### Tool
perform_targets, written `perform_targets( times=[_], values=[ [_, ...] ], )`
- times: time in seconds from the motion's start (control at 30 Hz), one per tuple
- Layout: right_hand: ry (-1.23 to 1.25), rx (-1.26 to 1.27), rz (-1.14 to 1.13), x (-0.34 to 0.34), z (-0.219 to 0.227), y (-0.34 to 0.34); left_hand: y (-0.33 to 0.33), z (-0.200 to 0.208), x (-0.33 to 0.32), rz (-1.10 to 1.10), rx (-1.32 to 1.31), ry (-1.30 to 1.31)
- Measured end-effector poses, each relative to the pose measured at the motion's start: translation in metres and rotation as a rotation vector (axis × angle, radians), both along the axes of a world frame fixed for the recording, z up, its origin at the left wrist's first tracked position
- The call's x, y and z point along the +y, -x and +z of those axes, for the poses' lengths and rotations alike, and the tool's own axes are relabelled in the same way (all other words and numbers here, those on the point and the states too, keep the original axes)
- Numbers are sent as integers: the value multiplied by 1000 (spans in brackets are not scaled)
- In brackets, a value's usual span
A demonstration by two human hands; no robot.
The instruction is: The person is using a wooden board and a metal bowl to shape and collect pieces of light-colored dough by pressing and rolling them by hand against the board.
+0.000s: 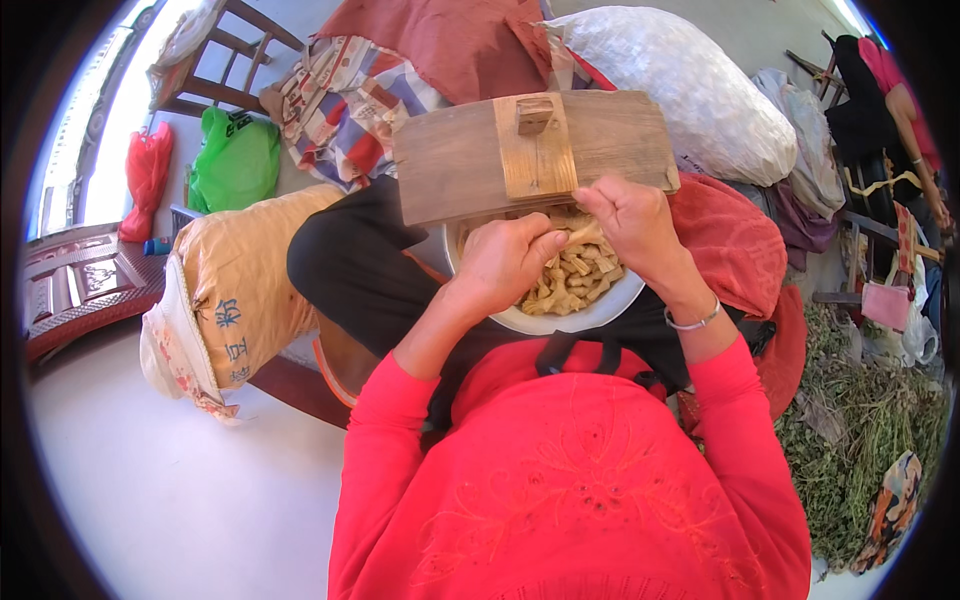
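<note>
Both of my hands are closed above a white bowl (520, 322) on my lap. Inside it lie many pale tan, knobbly pieces (572, 280) that look like cut dried root. My left hand (508, 262) has its thumb pressed to its curled fingers, over the bowl's left half. At the right, my right hand (637, 228) makes a tight pinch near the lower edge of a wooden board (440, 165). A pale strip shows between the two hands; its ends are hidden by the fingers. The board lies across the bowl's far side, with a lighter cross strip and a small block (535, 116) on it.
A tan woven sack (250, 285) leans at my left, and a full white sack (690, 90) stands ahead right. Red cloth (730, 240) lies by my right knee. Dried green plants (860, 420) cover the floor at right. Another person's arm (915, 140) shows at far right.
</note>
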State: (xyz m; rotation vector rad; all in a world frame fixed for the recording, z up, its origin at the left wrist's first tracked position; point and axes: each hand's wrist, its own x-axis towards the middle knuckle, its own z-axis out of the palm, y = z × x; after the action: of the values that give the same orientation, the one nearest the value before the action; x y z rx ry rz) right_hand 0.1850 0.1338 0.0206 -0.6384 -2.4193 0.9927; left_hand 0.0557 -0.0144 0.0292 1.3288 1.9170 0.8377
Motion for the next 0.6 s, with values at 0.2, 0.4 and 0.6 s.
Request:
perform_targets(
  times=[0.2,0.4,0.6],
  values=[
    [577,-54,768,-43,103,-44,-2,97,-13,-236,-295,-381],
    [1007,348,236,-38,95,-38,-20,81,1,-22,-863,-281],
    [16,375,-94,-18,7,-2,-41,11,22,177,-1091,-326]
  ],
)
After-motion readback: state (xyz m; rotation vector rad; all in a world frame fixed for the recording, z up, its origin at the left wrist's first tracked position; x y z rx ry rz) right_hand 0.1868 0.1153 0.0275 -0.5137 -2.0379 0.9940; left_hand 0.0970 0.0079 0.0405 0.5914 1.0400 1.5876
